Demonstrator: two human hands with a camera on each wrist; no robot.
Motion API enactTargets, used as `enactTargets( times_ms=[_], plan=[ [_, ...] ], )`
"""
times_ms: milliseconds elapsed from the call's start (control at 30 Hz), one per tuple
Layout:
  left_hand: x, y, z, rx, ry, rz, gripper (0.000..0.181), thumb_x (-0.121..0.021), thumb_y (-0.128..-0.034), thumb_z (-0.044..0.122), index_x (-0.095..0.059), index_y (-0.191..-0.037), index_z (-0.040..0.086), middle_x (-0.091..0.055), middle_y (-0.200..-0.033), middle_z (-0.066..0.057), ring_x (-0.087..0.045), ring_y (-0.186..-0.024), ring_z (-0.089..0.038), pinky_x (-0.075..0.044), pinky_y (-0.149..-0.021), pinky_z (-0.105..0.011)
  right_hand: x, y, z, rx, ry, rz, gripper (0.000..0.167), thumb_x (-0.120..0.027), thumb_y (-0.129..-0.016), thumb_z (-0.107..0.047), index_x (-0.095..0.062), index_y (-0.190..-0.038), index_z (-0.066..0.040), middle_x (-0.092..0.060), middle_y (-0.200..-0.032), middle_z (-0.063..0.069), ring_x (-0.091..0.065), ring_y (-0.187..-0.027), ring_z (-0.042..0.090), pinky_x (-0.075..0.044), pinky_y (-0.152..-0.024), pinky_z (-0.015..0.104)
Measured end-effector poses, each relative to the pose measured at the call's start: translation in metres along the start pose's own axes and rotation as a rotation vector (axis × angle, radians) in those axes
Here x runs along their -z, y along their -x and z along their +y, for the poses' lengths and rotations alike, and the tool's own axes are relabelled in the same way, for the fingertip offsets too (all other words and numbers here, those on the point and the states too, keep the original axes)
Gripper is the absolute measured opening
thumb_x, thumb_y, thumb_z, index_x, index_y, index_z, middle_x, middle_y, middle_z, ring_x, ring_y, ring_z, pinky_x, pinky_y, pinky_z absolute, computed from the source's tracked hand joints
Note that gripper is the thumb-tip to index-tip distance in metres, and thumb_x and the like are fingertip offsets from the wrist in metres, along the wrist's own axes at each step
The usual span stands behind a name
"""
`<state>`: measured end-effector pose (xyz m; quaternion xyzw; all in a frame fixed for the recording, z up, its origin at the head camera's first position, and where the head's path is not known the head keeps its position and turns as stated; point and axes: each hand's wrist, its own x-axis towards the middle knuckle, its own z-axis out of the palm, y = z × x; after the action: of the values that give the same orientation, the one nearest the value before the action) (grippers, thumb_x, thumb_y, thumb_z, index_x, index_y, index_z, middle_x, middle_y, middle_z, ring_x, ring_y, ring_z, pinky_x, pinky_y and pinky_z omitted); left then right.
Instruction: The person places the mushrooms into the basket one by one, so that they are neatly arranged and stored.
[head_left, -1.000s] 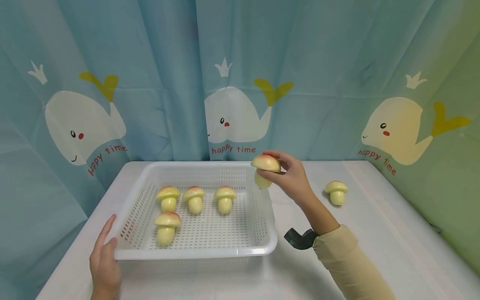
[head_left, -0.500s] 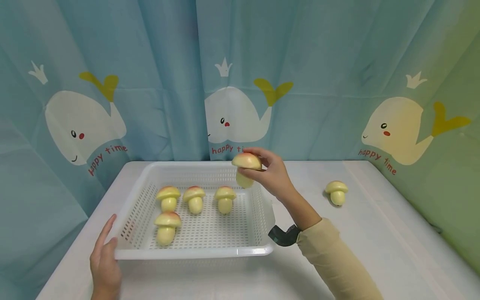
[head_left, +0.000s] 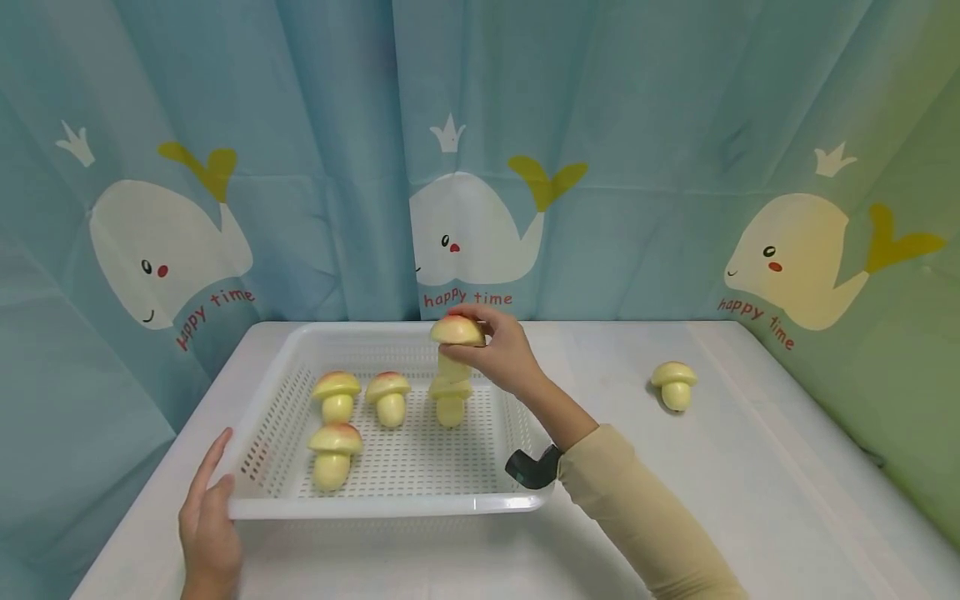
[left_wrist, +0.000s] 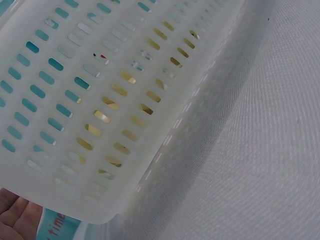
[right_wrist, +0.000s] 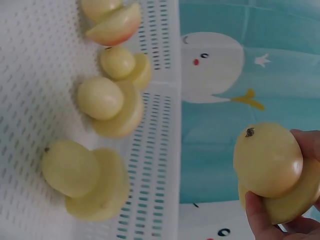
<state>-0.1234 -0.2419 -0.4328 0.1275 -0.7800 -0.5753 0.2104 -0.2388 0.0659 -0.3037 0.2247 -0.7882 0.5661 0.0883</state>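
My right hand (head_left: 498,350) grips a toy mushroom (head_left: 457,332) by its cap, stem down, above the white perforated plastic basket (head_left: 360,505). In the right wrist view that mushroom (right_wrist: 267,160) shows its pale round stem end, with thumb and fingers about the cap. Several similar yellow mushrooms with reddish tops lie inside the basket; one of them (head_left: 450,410) is partly covered by the held one in the head view. At the basket's left front corner, my left hand (head_left: 212,533) touches the rim with its fingers extended; the left wrist view shows only part of that hand (left_wrist: 17,217).
One more mushroom (head_left: 674,385) lies on the white-covered table (head_left: 750,467), right of the basket. A blue curtain (head_left: 337,167) with whale prints hangs behind the table's back edge. The dark wrist strap (head_left: 531,469) is over the basket's right front side.
The right hand has carried the mushroom leftward, from the basket's right rim to above the rightmost mushroom inside. My left hand and the basket stay where they were.
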Motion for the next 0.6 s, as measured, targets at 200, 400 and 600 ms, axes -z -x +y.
enactTargets(
  times_ms=[200,400,600],
  plan=[
    [0.000,0.003,0.010,0.012,0.016,-0.005,0.051,-0.015,-0.0972,0.018,-0.029,-0.144,0.032,-0.029,-0.146,0.013,-0.031,-0.127,-0.004,-0.027,-0.100,-0.020,-0.016,-0.001,0.003,-0.037,0.035,-0.036,0.041,-0.076,-0.073,-0.009,-0.063,-0.112,-0.007,-0.060,-0.106,0.004,-0.055,-0.084,0.020,-0.048,-0.069,0.029],
    [0.000,0.002,0.004,-0.014,0.008,-0.004,0.050,-0.015,-0.0976,0.018,-0.029,-0.144,0.031,-0.030,-0.145,0.012,-0.032,-0.126,-0.005,-0.029,-0.096,-0.016,-0.025,-0.001,0.005,-0.053,0.070,-0.074,0.039,-0.077,-0.073,-0.009,-0.063,-0.110,-0.006,-0.061,-0.102,0.006,-0.055,-0.083,0.020,-0.047,-0.067,0.028],
    [0.001,0.003,0.008,-0.012,0.009,0.007,0.051,-0.015,-0.0974,0.018,-0.030,-0.144,0.031,-0.031,-0.145,0.011,-0.033,-0.125,-0.005,-0.029,-0.096,-0.016,-0.031,-0.003,0.007,-0.106,0.094,-0.122,0.039,-0.077,-0.073,-0.009,-0.063,-0.110,-0.008,-0.061,-0.101,0.005,-0.056,-0.082,0.018,-0.048,-0.067,0.027]
  ],
)
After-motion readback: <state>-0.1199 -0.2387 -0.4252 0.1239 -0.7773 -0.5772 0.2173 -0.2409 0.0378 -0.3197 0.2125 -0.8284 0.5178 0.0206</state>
